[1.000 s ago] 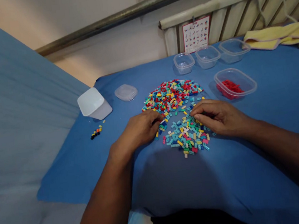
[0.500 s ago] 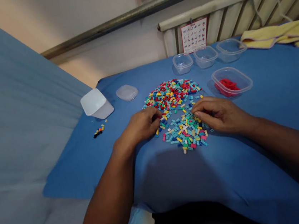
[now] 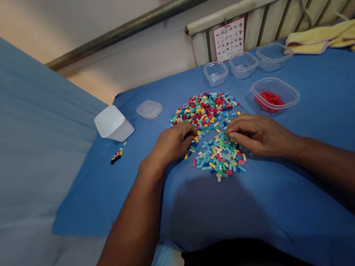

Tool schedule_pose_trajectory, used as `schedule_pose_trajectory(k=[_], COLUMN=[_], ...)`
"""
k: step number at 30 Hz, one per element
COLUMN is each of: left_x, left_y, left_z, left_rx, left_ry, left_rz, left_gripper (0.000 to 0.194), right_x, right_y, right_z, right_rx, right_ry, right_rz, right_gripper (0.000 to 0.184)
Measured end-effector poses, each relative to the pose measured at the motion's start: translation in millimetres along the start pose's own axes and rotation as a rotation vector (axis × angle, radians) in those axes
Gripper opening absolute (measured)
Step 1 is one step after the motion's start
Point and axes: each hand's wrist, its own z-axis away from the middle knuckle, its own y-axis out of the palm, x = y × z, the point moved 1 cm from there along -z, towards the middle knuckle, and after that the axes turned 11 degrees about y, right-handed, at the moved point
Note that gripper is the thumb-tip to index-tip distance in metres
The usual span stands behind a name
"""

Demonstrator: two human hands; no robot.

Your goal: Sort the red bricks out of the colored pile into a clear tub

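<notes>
A pile of small multicoloured bricks (image 3: 211,129) lies on the blue cloth (image 3: 237,211). My left hand (image 3: 172,144) rests on the pile's left edge, fingers curled, fingertips pinched among the bricks. On the right side of the pile is my right hand (image 3: 257,134), its fingers bent and closed over some bricks; red shows under them. What either hand holds is too small to make out. A clear tub (image 3: 274,93) with red bricks in it stands just beyond my right hand.
Three empty clear tubs (image 3: 243,64) stand in a row at the back by a picture card (image 3: 230,39). A white tub (image 3: 113,123) lies tipped at the left beside a clear lid (image 3: 149,109). A few dark bricks (image 3: 116,155) lie apart. A yellow towel (image 3: 330,36) is at the far right.
My left hand has slid slightly forward along the pile's left edge. My right hand has barely moved. The view has shifted a little.
</notes>
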Motion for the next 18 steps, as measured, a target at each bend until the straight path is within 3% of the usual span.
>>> schedule_pose_trajectory(k=[6, 12, 18], left_x=[-4.0, 4.1, -5.0], left_y=[-2.2, 3.2, 3.2], left_z=[-0.4, 1.9, -2.1], left_rx=[-0.015, -0.138, -0.236], left_ry=[-0.061, -0.144, -0.174], left_rz=[0.096, 0.363, 0.533], left_gripper=[0.021, 0.023, 0.022], right_x=[0.4, 0.7, 16.7], right_y=[-0.7, -1.3, 1.0], right_z=[0.4, -1.5, -0.2], right_rx=[0.002, -0.038, 0.074], right_ry=[-0.005, -0.065, -0.217], right_rz=[0.000, 0.037, 0.151], right_gripper=[0.014, 0.014, 0.015])
